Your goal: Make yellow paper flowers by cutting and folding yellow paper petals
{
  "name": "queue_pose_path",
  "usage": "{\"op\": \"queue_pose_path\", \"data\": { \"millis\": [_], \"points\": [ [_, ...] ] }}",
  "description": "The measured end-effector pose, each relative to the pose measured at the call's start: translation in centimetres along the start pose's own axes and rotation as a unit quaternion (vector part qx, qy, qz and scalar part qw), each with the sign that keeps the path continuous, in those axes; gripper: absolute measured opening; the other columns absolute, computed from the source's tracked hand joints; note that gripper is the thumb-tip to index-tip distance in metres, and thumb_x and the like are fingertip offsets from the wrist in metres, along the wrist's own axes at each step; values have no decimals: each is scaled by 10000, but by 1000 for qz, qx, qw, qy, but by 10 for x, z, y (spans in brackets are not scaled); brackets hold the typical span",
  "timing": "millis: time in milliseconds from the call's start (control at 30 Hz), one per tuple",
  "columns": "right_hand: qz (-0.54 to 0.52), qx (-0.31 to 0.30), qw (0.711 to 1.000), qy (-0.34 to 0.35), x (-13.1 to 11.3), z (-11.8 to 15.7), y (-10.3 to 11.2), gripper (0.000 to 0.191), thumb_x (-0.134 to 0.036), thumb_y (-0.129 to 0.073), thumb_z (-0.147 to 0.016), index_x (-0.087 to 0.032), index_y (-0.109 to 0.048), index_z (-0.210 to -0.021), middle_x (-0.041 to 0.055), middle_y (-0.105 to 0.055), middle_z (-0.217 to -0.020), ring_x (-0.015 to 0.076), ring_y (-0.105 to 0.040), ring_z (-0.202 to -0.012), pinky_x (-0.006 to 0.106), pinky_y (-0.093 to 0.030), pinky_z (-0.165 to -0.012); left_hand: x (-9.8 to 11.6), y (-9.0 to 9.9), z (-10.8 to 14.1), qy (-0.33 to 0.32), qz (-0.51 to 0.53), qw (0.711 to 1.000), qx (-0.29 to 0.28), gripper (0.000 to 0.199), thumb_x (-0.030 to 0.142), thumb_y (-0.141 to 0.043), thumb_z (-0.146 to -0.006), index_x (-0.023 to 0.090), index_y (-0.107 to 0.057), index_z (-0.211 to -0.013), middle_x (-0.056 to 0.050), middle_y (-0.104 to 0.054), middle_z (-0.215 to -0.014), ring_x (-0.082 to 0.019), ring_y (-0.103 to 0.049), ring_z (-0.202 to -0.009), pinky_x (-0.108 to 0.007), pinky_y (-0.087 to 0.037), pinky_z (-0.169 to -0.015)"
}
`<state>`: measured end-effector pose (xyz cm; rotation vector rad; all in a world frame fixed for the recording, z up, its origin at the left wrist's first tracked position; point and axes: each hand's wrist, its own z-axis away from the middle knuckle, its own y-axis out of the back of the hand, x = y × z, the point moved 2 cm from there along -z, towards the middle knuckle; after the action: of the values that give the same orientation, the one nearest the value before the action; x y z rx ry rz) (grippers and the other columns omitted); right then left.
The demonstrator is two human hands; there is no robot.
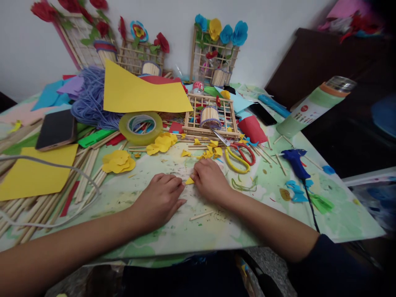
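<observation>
My right hand [211,180] rests on the table with its fingers curled and pressed together on a small yellow paper piece [189,181], whose corner sticks out toward the left. Just beside it lies my left hand [161,197], palm down, fingers loosely bent and thumb apart, with nothing visible in it. Beyond the hands are scattered yellow paper scraps [208,153] and scissors [239,156] with red and yellow handles. Yellow paper flowers [119,161] lie ahead of my left hand. A thin stick [201,215] is on the cloth between my forearms.
A blue glue gun [295,161] and a green bottle [312,109] stand to the right. Further back are a stick lattice frame [227,108], a tape roll [140,128], yellow paper [139,95] and purple cord [91,99]. A phone [57,129], a cable [77,168] and sticks occupy the left.
</observation>
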<state>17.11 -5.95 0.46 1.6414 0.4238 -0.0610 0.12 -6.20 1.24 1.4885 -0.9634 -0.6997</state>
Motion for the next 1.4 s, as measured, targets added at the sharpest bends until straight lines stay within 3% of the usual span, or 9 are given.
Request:
{"op": "queue_pose_path", "data": {
  "millis": [167, 333, 433, 700, 833, 1100, 1200, 1267, 1400],
  "points": [
    [-98, 32, 994, 40, 10, -3, 3, 118, -186, -450, -874, -159, -565, -866, 54, -559, -858, 172, -477, -830, 280, -364, -733, -2, 1, -5, 1, 16, 1000, 7, 270, 290, -455, -882, 121, -651, -957, -115, -603, -902, -261, -518, -888, -423, -371, -787],
    [-131, -28, 959, 251, 15, -5, 12, 143, -271, -558, -838, -166, -617, -915, 70, -580, -972, 178, -513, -904, 287, -386, -802, -9, -2, -11, -5, 39, 999, 36, 264, 267, -450, -886, 141, -678, -843, -95, -614, -821, -223, -530, -813, -372, -394, -753],
    [-102, -36, 953, 284, 19, -9, 9, 134, -218, -540, -853, -173, -651, -912, 68, -609, -968, 170, -523, -901, 279, -380, -803, -13, -5, -14, -17, 44, 998, 49, 291, 291, -441, -898, 142, -678, -816, -92, -626, -807, -208, -536, -787, -342, -411, -733],
    [-66, 12, 965, 254, 16, -7, 4, 200, -238, -485, -893, -163, -666, -849, 58, -628, -821, 154, -527, -783, 248, -359, -696, -15, -12, -19, 59, 55, 995, 59, 285, 290, -391, -918, 131, -620, -856, -96, -626, -853, -215, -553, -828, -338, -431, -759],
    [-108, 16, 966, 234, 12, -2, 10, 199, -323, -570, -841, -146, -635, -903, 63, -628, -825, 162, -527, -781, 248, -361, -696, -15, -7, -20, 79, 132, 985, 82, 241, 274, -393, -911, 145, -573, -818, -69, -595, -809, -192, -533, -791, -312, -416, -731],
    [-271, 10, 958, 94, 15, -7, 1, 269, -223, -483, -883, -151, -525, -627, -38, -487, -578, 86, -437, -565, 197, -300, -570, -17, -1, -28, 143, 248, 952, 108, 249, 334, -442, -873, 160, -571, -752, -26, -577, -717, -166, -509, -692, -287, -391, -650],
    [-261, 0, 962, 86, 11, -4, 5, 323, -244, -437, -904, -161, -470, -594, -47, -439, -555, 84, -403, -535, 200, -282, -544, -15, -2, -33, 151, 339, 922, 115, 186, 324, -507, -836, 164, -594, -871, -24, -619, -775, -156, -536, -698, -273, -415, -639],
    [-225, 2, 970, 90, 12, -2, 13, 353, -288, -393, -926, -167, -468, -603, -37, -456, -568, 92, -414, -543, 207, -286, -547, -15, -3, -38, 164, 433, 878, 120, 177, 304, -564, -802, 162, -602, -901, -21, -637, -771, -144, -564, -678, -259, -437, -623],
    [-91, 77, 993, 15, 34, -1, 42, 375, -354, -279, -957, -173, -537, -755, 26, -586, -725, 137, -522, -670, 233, -339, -612, -23, -8, -44, 260, 613, 727, 168, 158, 223, -665, -726, 133, -636, -853, -13, -632, -673, -109, -585, -576, -225, -473, -580]
  ]
}}
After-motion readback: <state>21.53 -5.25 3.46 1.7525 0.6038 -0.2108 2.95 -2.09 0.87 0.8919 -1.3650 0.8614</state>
